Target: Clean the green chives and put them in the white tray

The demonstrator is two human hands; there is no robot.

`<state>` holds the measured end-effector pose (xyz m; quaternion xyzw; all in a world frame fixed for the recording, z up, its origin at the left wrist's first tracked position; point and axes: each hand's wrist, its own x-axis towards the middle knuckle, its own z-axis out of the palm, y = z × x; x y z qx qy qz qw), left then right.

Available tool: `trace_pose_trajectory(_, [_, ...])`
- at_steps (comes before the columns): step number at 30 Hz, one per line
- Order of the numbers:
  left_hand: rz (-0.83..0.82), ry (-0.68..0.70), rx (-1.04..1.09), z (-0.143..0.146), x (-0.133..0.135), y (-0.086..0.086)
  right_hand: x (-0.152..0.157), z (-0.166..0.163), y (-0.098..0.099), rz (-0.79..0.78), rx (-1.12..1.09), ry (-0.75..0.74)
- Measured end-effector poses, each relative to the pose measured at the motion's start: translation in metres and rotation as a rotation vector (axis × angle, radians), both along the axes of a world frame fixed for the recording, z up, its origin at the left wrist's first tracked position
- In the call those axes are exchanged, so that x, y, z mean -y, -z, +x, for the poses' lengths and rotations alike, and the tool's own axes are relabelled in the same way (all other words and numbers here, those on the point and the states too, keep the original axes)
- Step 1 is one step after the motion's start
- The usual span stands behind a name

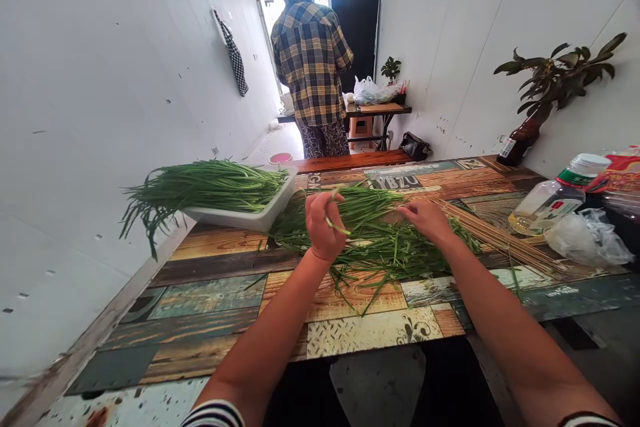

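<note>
My left hand (324, 225) is closed with a few green chive stalks sticking out of its curled fingers. Below and behind it, loose garlic chives (395, 250) lie spread in a tangled heap, with a neater bunch of chives (365, 203) beyond. At the right end of that bunch my right hand (426, 219) reaches in, thumb and fingers drawn together. Whatever sits between those fingertips is too small to name. Thin wooden skewers (505, 240) lie in a long bundle just right of this hand. To the left, a white tray (270, 217) is piled with long chives (215, 187).
Along the table's right side stand a plastic bottle (560, 197), a crumpled plastic bag (590, 237) and a brown bottle (520, 140) holding a leafy branch. A bench (355, 160) runs behind the table. Farther back, a person in a plaid shirt (313, 60) faces away.
</note>
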<state>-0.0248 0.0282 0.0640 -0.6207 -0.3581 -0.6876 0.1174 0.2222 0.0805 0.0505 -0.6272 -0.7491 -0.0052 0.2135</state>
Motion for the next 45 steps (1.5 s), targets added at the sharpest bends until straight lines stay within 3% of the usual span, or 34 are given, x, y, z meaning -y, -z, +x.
trace_pose_trajectory(6, [0.095, 0.113, -0.112, -0.003, -0.001, 0.003, -0.037, -0.019, 0.005, -0.159, 0.329, -0.071])
trace_pose_trajectory(14, [-0.239, 0.052, -0.228, 0.002, -0.008, 0.014, -0.042, -0.008, 0.008, -0.182, 0.406, -0.140])
trace_pose_trajectory(21, [-0.295, 0.030, -0.275, 0.006, -0.010, 0.024, -0.040, -0.017, 0.006, -0.147, 0.468, -0.226])
trace_pose_trajectory(25, [-0.326, 0.043, -0.356, 0.005, -0.012, 0.029, -0.039, -0.012, -0.004, -0.102, 0.465, -0.227])
trace_pose_trajectory(27, [-0.350, 0.059, -0.365, 0.005, -0.013, 0.031, -0.028, -0.004, -0.014, -0.064, 0.341, -0.235])
trace_pose_trajectory(30, [-0.379, 0.116, -0.350, 0.009, -0.013, 0.030, 0.002, 0.001, -0.029, -0.013, -0.089, -0.328])
trace_pose_trajectory(32, [-0.382, 0.177, -0.372, 0.013, -0.011, 0.029, 0.024, -0.005, -0.035, -0.010, -0.358, -0.384])
trace_pose_trajectory(35, [-0.389, 0.269, -0.451, 0.020, -0.006, 0.028, 0.047, -0.022, -0.036, -0.036, -0.595, -0.422])
trace_pose_trajectory(39, [-0.440, 0.345, -0.455, 0.027, -0.002, 0.028, 0.047, -0.032, -0.028, -0.091, -0.736, -0.434])
trace_pose_trajectory(45, [-0.652, 0.341, -0.319, 0.028, -0.003, 0.030, 0.035, -0.023, -0.026, -0.020, -1.003, -0.201])
